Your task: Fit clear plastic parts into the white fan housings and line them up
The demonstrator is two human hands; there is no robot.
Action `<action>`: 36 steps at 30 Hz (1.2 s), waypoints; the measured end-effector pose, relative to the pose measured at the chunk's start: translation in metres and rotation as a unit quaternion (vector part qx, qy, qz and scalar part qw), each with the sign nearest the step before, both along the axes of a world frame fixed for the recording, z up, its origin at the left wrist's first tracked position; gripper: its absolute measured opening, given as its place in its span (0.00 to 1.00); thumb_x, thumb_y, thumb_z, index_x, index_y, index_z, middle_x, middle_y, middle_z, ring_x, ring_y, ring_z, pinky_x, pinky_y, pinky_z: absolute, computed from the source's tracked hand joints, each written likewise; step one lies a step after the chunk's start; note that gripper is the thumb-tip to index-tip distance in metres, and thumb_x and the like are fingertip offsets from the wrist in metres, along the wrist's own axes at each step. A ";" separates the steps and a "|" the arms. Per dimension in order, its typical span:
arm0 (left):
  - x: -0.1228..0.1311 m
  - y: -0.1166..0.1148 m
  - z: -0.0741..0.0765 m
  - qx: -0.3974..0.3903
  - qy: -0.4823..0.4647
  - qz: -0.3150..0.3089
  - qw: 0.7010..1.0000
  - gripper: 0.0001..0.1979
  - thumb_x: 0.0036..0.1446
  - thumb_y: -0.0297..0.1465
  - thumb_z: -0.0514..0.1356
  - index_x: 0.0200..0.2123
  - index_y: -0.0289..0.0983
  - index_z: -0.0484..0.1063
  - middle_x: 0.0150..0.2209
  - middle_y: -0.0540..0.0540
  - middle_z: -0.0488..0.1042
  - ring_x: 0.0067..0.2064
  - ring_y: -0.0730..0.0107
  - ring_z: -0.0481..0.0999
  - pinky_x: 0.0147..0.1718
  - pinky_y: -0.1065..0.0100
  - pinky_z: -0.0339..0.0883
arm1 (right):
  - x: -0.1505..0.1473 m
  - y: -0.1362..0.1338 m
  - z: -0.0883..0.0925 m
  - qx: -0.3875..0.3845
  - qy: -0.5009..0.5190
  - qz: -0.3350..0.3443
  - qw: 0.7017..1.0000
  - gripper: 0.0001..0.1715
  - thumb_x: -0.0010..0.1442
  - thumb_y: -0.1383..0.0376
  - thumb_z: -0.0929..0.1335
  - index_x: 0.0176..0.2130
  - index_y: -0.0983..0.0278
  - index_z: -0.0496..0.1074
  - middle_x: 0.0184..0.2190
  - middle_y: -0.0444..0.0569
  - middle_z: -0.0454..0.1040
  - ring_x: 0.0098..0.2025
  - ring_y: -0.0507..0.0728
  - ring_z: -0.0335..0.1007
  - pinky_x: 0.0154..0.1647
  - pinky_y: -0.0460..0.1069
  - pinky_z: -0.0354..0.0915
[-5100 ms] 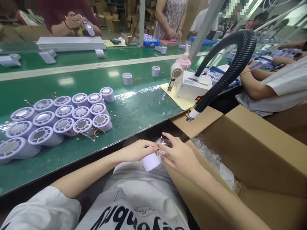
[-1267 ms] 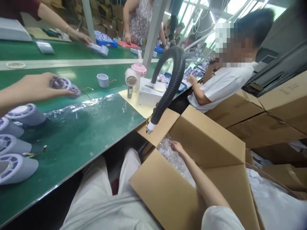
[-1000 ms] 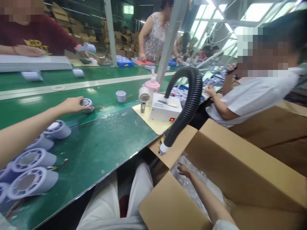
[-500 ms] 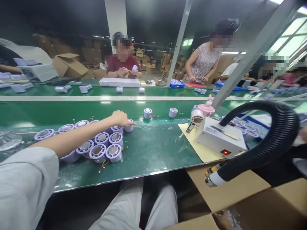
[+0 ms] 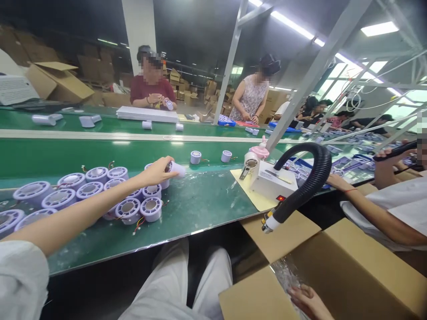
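My left hand reaches over the bench, fingers wrapped round a lavender cylindrical fan housing, which is tipped on its side. Below and left of that arm stand several similar round housings with spoked tops, some trailing thin red and yellow wires. My right hand shows at the lower edge, inside an open cardboard box. Its fingers are partly spread and touch crumpled clear plastic; any grip on it is hard to make out.
Two more housings stand on the green belt ahead. To the right are a white box unit with a lit red switch and a black flexible hose. Co-workers sit opposite, and another person's arm extends in from the right.
My left hand has closed on a housing at the edge of the group and tilted it up. My right hand has come into view in the cardboard box. The view has turned right.
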State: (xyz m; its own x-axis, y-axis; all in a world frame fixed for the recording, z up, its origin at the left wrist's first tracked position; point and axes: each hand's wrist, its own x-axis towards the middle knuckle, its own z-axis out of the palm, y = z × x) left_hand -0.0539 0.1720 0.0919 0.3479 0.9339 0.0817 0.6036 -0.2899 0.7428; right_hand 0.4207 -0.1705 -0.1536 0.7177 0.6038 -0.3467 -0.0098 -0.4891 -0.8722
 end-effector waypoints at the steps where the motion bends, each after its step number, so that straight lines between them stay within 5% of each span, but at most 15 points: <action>1: 0.001 -0.008 -0.001 -0.031 -0.041 -0.006 0.999 0.24 0.47 0.42 0.61 0.46 0.37 0.62 0.43 0.40 0.70 0.43 0.55 0.73 0.43 0.59 0.67 | 0.002 -0.003 0.012 0.011 0.039 -0.024 0.999 0.24 0.32 0.51 0.74 0.28 0.56 0.65 0.32 0.54 0.77 0.48 0.75 0.74 0.55 0.62 0.67; 4: 0.012 -0.041 -0.009 -0.114 -0.150 -0.013 0.982 0.17 0.58 0.41 0.48 0.46 0.38 0.60 0.42 0.42 0.71 0.40 0.64 0.74 0.39 0.62 0.70 | 0.000 -0.007 0.056 0.078 0.173 -0.073 0.979 0.25 0.41 0.40 0.68 0.30 0.55 0.71 0.40 0.58 0.78 0.57 0.72 0.67 0.62 0.60 0.61; 6: 0.022 -0.072 -0.020 -0.198 -0.261 -0.005 0.945 0.17 0.63 0.41 0.40 0.44 0.37 0.62 0.41 0.42 0.71 0.39 0.68 0.74 0.38 0.65 0.72 | -0.014 -0.006 0.085 0.107 0.210 -0.066 0.970 0.24 0.48 0.38 0.64 0.31 0.52 0.75 0.47 0.57 0.77 0.59 0.69 0.65 0.61 0.59 0.62; 8: 0.034 -0.106 -0.036 -0.379 -0.481 0.013 0.791 0.18 0.65 0.43 0.44 0.41 0.35 0.64 0.38 0.42 0.71 0.37 0.70 0.74 0.38 0.69 0.72 | -0.040 -0.005 0.109 0.112 0.194 0.004 0.975 0.23 0.50 0.39 0.64 0.26 0.52 0.75 0.51 0.56 0.75 0.59 0.69 0.65 0.57 0.60 0.66; 10: 0.043 -0.136 -0.055 -0.515 -0.594 0.004 0.618 0.18 0.63 0.43 0.50 0.40 0.32 0.67 0.34 0.43 0.71 0.36 0.72 0.74 0.37 0.72 0.72 | -0.077 -0.001 0.129 0.119 0.148 0.138 0.972 0.26 0.49 0.39 0.66 0.22 0.56 0.73 0.50 0.59 0.75 0.56 0.73 0.68 0.55 0.64 0.67; 11: 0.047 -0.148 -0.065 -0.573 -0.599 -0.009 0.559 0.18 0.62 0.42 0.53 0.39 0.31 0.68 0.33 0.43 0.70 0.34 0.73 0.73 0.35 0.74 0.72 | -0.098 0.002 0.137 0.128 0.105 0.205 0.965 0.28 0.48 0.39 0.67 0.20 0.58 0.70 0.47 0.60 0.76 0.53 0.74 0.70 0.51 0.66 0.69; 13: 0.054 -0.165 -0.084 -0.656 -0.555 -0.045 0.509 0.17 0.59 0.41 0.56 0.36 0.29 0.69 0.31 0.42 0.70 0.29 0.75 0.71 0.24 0.77 0.68 | -0.140 0.009 0.152 0.141 -0.040 0.357 0.923 0.22 0.49 0.44 0.70 0.32 0.59 0.75 0.45 0.58 0.75 0.51 0.71 0.71 0.50 0.65 0.69; 16: 0.060 -0.176 -0.105 -0.682 -0.457 -0.093 0.563 0.19 0.56 0.43 0.58 0.34 0.30 0.71 0.30 0.42 0.71 0.24 0.73 0.69 0.12 0.79 0.52 | -0.193 0.021 0.166 0.112 -0.277 0.469 0.831 0.25 0.57 0.58 0.69 0.54 0.56 0.70 0.52 0.57 0.67 0.54 0.65 0.68 0.52 0.60 0.68; 19: 0.062 -0.177 -0.111 -0.615 -0.403 -0.126 0.667 0.15 0.52 0.39 0.62 0.35 0.32 0.74 0.33 0.43 0.73 0.29 0.70 0.72 0.21 0.75 0.62 | -0.223 0.031 0.167 0.119 -0.421 0.473 0.765 0.33 0.60 0.60 0.66 0.64 0.55 0.60 0.56 0.60 0.60 0.54 0.66 0.66 0.48 0.60 0.70; 21: 0.061 -0.176 -0.105 -0.555 -0.363 -0.178 0.727 0.12 0.50 0.35 0.63 0.35 0.33 0.75 0.35 0.45 0.74 0.33 0.71 0.71 0.30 0.73 0.64 | -0.231 0.038 0.166 0.095 -0.469 0.456 0.750 0.32 0.61 0.61 0.65 0.64 0.55 0.59 0.59 0.61 0.58 0.52 0.68 0.65 0.46 0.62 0.70; 25: 0.054 -0.175 -0.087 -0.363 -0.193 -0.322 0.853 0.08 0.54 0.32 0.61 0.37 0.36 0.74 0.37 0.47 0.73 0.36 0.69 0.70 0.36 0.70 0.62 | -0.230 0.049 0.166 0.042 -0.421 0.489 0.763 0.19 0.61 0.65 0.66 0.52 0.57 0.72 0.60 0.59 0.58 0.54 0.68 0.64 0.46 0.62 0.70; 28: 0.049 -0.179 -0.083 -0.182 -0.126 -0.338 0.915 0.11 0.58 0.35 0.60 0.43 0.38 0.73 0.42 0.46 0.72 0.43 0.65 0.71 0.44 0.66 0.63 | -0.227 0.053 0.172 0.061 -0.290 0.524 0.799 0.05 0.58 0.65 0.70 0.37 0.60 0.75 0.56 0.53 0.62 0.55 0.64 0.63 0.49 0.59 0.68; 33: 0.049 -0.184 -0.103 -0.035 -0.136 -0.319 0.937 0.35 0.44 0.43 0.70 0.56 0.43 0.67 0.48 0.43 0.67 0.48 0.60 0.71 0.49 0.58 0.67 | -0.230 0.053 0.181 0.089 -0.118 0.449 0.881 0.15 0.63 0.59 0.65 0.28 0.62 0.73 0.47 0.50 0.67 0.46 0.57 0.68 0.45 0.52 0.67; 36: 0.050 -0.183 -0.113 -0.001 -0.136 -0.351 0.927 0.36 0.41 0.44 0.71 0.54 0.43 0.70 0.57 0.38 0.63 0.55 0.54 0.69 0.56 0.53 0.63 | -0.231 0.055 0.178 0.112 -0.056 0.372 0.920 0.17 0.60 0.58 0.68 0.23 0.64 0.71 0.42 0.50 0.68 0.43 0.56 0.69 0.37 0.49 0.67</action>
State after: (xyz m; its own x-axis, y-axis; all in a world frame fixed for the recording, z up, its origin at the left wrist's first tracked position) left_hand -0.0035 -0.0107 -0.0211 0.8364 0.4858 0.2539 0.0579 -0.5389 0.8404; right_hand 0.1897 -0.1158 0.0248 0.1002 0.9896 -0.1032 0.3514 -0.1322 -0.9269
